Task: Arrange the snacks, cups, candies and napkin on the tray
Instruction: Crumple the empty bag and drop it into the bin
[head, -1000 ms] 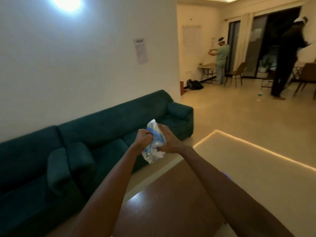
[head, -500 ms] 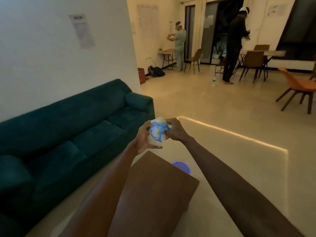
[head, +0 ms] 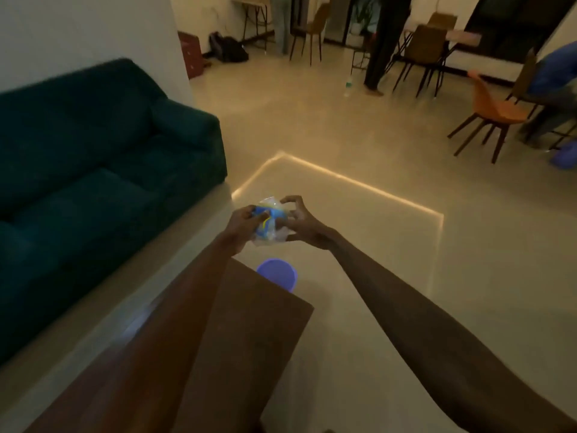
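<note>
A crumpled blue, yellow and clear plastic wrapper (head: 268, 225) is held in the air between both hands, above the far end of a brown wooden table (head: 237, 332). My left hand (head: 242, 226) grips its left side. My right hand (head: 301, 221) pinches its right side, fingers curled over the top. No tray, cups or napkin are in view.
A purple round bin (head: 278, 276) stands on the floor just past the table's far corner. A dark green sofa (head: 93, 170) fills the left. Chairs, an orange chair (head: 496, 114) and a standing person (head: 385, 42) are at the back. A lit strip (head: 343, 176) marks the floor.
The view has tilted down and turned right, showing more table and the purple bin. Both hands have squeezed the wrapper into a tighter ball and dropped lower in the frame.
</note>
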